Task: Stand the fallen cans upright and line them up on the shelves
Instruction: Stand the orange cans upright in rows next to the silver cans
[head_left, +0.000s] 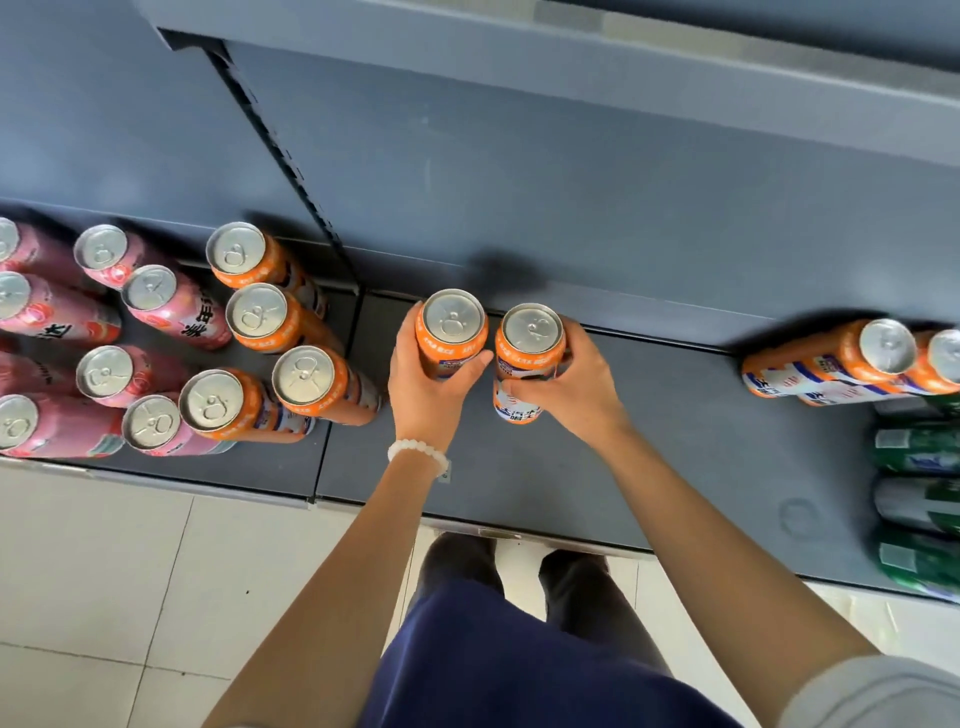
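Seen from above, a person stands at a low dark grey shelf (675, 441); both bare hands reach forward, each holding one upright orange can. Left hand (426, 384), with a white bead bracelet (418, 451) at the wrist, has its grip curled round the left orange can (453, 327), thumb across the front; right hand (566, 384) has its grip wrapped round the right orange can (531, 353), fingers behind, thumb in front. These two cans stand just beside each other near the back of the shelf, silver tops up. To the left, on the neighbouring shelf section, four more orange cans (280, 322) stand upright beside a group of pink cans (150, 301); at far right, two orange cans (852, 358) stand together, with green cans (919, 499) lying on their sides in front of them. Pale floor tiles (130, 571) show below.
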